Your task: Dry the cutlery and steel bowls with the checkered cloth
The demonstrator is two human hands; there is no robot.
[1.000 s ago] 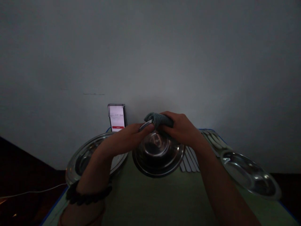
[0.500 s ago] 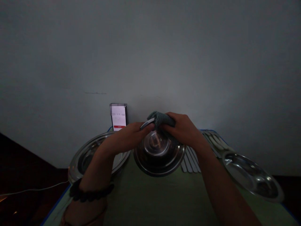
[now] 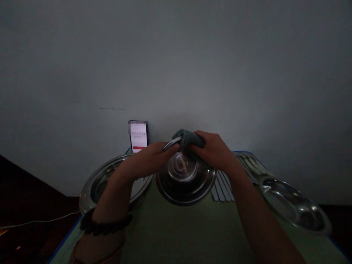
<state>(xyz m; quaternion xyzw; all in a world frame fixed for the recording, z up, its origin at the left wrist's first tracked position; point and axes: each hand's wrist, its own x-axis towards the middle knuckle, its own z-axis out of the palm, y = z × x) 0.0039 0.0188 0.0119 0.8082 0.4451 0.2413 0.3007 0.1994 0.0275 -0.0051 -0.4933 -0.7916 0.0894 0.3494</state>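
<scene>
My left hand [image 3: 154,156] is closed on a thin, slightly curved metal utensil [image 3: 172,143], its thumb pressed along it. Folded around the utensil's far end is a grey-green cloth [image 3: 189,137], which my right hand [image 3: 211,146] pinches between thumb and fingers. The utensil's head is hidden by the cloth, so its exact kind cannot be made out. Both hands are held close together above a shiny steel bowl [image 3: 184,200]; part of the cloth hangs down by the bowl's right side.
On the left stands a wide steel basin [image 3: 89,183], partly behind my left forearm. A lit phone [image 3: 139,137] leans against the wall. Several flat metal handles [image 3: 221,187] lie in a row right of the bowl. Pale-handled utensils [image 3: 254,165] and an oval steel dish [image 3: 297,207] are farther right.
Almost nothing differs. Both hands keep the same grip on the utensil and cloth, with only a tiny shift.
</scene>
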